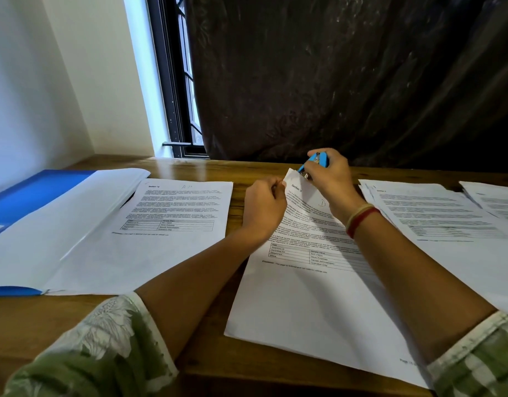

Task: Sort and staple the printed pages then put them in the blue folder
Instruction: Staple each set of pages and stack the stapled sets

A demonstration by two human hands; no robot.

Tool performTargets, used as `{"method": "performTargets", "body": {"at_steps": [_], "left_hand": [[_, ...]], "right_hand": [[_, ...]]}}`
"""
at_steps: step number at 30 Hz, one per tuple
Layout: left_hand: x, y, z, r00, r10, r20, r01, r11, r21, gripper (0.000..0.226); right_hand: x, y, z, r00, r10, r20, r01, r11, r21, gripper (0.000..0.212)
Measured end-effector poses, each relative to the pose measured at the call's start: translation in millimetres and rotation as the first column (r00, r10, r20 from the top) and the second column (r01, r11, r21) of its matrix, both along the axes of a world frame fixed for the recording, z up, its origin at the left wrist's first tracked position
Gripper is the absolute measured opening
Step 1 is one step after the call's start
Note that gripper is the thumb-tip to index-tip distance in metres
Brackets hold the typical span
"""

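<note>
One wooden table [235,170] carries everything. At nine o'clock the blue folder [26,196] lies flat, with white sheets [60,224] laid over it; just beside it, toward ten o'clock, a set marked A [172,213] is laid out. More printed pages [436,213] are piled at three o'clock. The set marked D [298,305] lies slanted, from twelve toward five o'clock. Its far corner is pinched by the left hand [264,204], while the blue stapler [315,160] is gripped in the right hand [333,176] and set over that corner. Stapling is judged to be in hand; a firm squeeze is called for next, with the corner kept aligned.
</note>
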State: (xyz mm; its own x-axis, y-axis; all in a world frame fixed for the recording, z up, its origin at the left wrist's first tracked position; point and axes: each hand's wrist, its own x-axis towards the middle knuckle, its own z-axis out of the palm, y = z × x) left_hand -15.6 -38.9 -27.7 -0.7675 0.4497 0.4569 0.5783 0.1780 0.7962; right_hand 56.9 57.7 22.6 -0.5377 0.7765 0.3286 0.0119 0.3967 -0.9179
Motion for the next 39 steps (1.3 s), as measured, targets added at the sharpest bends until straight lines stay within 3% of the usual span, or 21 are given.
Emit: {"method": "performTargets", "body": {"at_steps": [5, 9, 12, 19, 24, 30, 34, 39], "left_hand": [[2, -3, 1, 0.998, -0.028, -0.054, 0.029, 0.999, 0.016, 0.02], [2, -5, 3, 0.995, -0.052, -0.091, 0.054, 0.998, 0.02, 0.022], [5, -6, 3, 0.989, -0.074, -0.131, 0.076, 0.997, 0.009, 0.021], [9, -7, 4, 0.969, -0.112, -0.22, 0.114, 0.993, -0.003, 0.023], [12, -10, 5, 0.945, -0.129, -0.302, 0.136, 0.991, 0.003, 0.023], [17, -12, 8, 0.928, -0.144, -0.342, 0.151, 0.989, -0.007, 0.024], [17, -12, 8, 0.938, -0.155, -0.309, 0.162, 0.987, -0.002, 0.023], [16, -10, 6, 0.95, -0.128, -0.285, 0.135, 0.991, 0.005, 0.022]], "right_hand": [[-4, -3, -2, 0.998, -0.049, 0.027, 0.046, 0.994, 0.1, 0.042], [-3, 4, 2, 0.991, -0.126, -0.05, 0.125, 0.992, -0.033, 0.036], [0, 7, 3, 0.997, -0.078, 0.014, 0.079, 0.993, -0.084, 0.028], [2, 7, 7, 0.996, -0.018, 0.086, 0.024, 0.997, -0.077, 0.012], [4, 9, 9, 0.997, -0.061, 0.053, 0.067, 0.992, -0.106, 0.013], [15, 19, 22, 0.957, 0.107, 0.268, -0.044, 0.972, -0.23, 0.007], [21, 18, 31, 0.94, 0.045, 0.338, -0.009, 0.994, -0.107, 0.005], [19, 16, 26, 0.933, 0.122, 0.337, -0.089, 0.99, -0.112, 0.024]]}}
